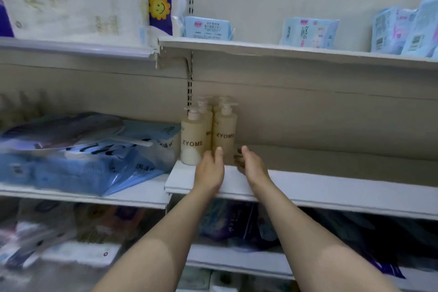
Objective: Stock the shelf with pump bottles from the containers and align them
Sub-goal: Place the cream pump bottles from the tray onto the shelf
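1. Head view, centre frame: the pump bottles stood in a tight cluster at the left end of the white shelf, two in front labelled ZYOME, more behind them against the back panel.
2. My left hand was relaxed, fingers straight, fingertips touching the base of the front right bottle. Gripping nothing.
3. My right hand sat just right of that bottle, palm turned inward, fingers loosely curled around nothing; contact unclear.
4. Left of frame: blue plastic packs on the neighbouring shelf, touching the front left bottle.
5. Upper frame: blue packets on the shelf above.
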The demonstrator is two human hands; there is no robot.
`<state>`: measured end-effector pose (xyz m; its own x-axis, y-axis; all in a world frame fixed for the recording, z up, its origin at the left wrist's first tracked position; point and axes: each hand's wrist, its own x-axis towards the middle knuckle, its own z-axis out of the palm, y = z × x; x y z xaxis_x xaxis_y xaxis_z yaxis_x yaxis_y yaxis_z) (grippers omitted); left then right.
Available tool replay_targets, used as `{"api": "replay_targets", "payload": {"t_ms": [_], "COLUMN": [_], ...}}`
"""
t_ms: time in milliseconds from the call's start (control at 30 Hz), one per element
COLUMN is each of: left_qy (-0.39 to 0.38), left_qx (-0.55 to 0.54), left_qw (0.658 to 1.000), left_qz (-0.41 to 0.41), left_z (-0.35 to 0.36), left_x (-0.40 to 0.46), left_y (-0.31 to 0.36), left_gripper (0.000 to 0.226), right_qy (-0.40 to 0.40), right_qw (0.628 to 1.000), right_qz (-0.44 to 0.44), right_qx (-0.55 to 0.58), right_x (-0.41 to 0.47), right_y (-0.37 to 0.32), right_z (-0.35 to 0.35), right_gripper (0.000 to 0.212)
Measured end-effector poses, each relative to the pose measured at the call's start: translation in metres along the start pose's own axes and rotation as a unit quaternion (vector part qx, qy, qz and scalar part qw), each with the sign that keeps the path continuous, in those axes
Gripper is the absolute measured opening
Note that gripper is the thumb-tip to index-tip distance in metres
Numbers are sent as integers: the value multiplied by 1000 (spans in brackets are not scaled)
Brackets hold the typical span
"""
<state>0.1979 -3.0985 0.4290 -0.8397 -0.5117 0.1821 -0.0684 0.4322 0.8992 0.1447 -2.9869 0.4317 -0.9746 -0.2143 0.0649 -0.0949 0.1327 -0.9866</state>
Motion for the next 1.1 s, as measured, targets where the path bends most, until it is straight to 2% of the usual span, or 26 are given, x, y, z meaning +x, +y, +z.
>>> {"api": "replay_targets", "payload": {"t_ms": [167,267,367,433,533,633,733,867,1000,1100], "left_qy": [22,34,39,25,-1,-28,-61,-93,-127,-151], "left_qx": [-49,-114,-113,-102,-93,-58,-52,-34,48,92], "left_qw": [998,991,992,994,994,990,977,956,947,942], "left_qz": [24,52,50,16,-50,-122,-200,-277,-290,-286], "left_z": [-11,-18,-24,-23,-18,-15,-13,-12,-12,-13], "left_x": [-58,-97,-135,-165,-216,-266,-309,-345,-358,-358], "left_y": [-9,-24,-55,-90,-156,-216,-268,-317,-351,-372], "left_gripper": [47,35,33,32,32,35,39,41,45,47], "right_qy": [12,31,41,25,5,-49,-105,-163,-192,-203], "right_qw": [997,988,979,982,990,983,960,911,882,869], "right_qz": [-37,-110,-151,-110,-5,105,231,369,421,438], "right_qx": [-62,-101,-133,-149,-144,-145,-120,-84,-90,-108], "right_x": [-62,-110,-155,-184,-224,-260,-290,-317,-331,-335], "right_y": [1,15,50,87,149,204,251,298,328,343], "right_z": [-3,0,3,7,13,18,24,33,45,57], "right_gripper": [36,47,40,39,36,34,38,50,60,85]}}
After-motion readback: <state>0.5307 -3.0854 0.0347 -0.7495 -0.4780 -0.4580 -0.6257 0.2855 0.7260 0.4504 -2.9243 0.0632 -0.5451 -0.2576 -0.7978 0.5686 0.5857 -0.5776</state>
